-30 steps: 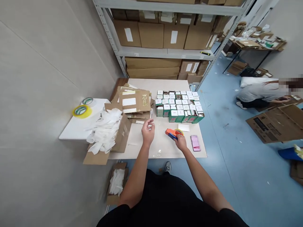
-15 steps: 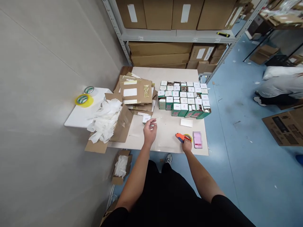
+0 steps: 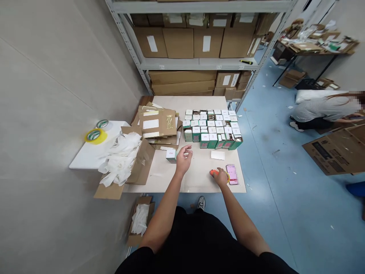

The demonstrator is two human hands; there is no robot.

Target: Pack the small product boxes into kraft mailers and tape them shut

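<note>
My left hand [image 3: 184, 158] hovers over the pale table [image 3: 196, 182], fingers loosely curled, right beside a single small green-and-white box [image 3: 171, 154] that it touches or nearly touches. My right hand [image 3: 221, 177] rests closed on an orange tape dispenser [image 3: 214, 173] near the table's front edge. A pink phone [image 3: 232, 174] lies just right of that hand. A white card [image 3: 217, 155] lies flat between the hands and a block of several green-and-white boxes [image 3: 212, 129].
Flattened cardboard mailers [image 3: 156, 125] are stacked at the table's left. A torn carton of white wrapping [image 3: 122, 160] overhangs a white side table with two tape rolls [image 3: 95, 135]. Shelving with brown cartons [image 3: 182, 42] stands behind. Another person [image 3: 322, 110] crouches on the blue floor at right.
The right hand drew the tape dispenser back toward the front edge beside the phone. The left hand came down next to a single small box, which stands clear of the mailers now.
</note>
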